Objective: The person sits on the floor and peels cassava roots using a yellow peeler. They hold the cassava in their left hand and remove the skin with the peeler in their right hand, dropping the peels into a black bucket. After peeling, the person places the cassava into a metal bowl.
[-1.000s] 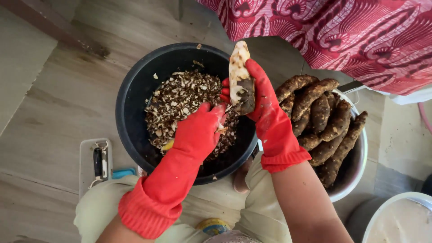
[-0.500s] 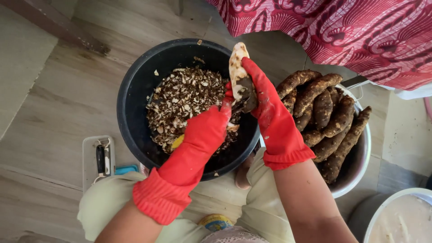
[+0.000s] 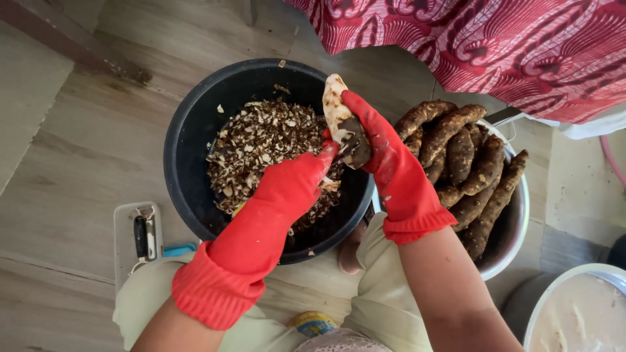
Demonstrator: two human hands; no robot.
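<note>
Your right hand is clamped on the half-peeled root; your left hand is closed, on what I cannot tell. Work over the black tub, so peelings land inside.

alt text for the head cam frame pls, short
Two hands in red rubber gloves peel a root over a black tub of peelings: the right hand grips the half-peeled root, the left hand works at its dark lower end. A metal bowl of unpeeled brown roots sits to the right on the wooden floor.
</note>
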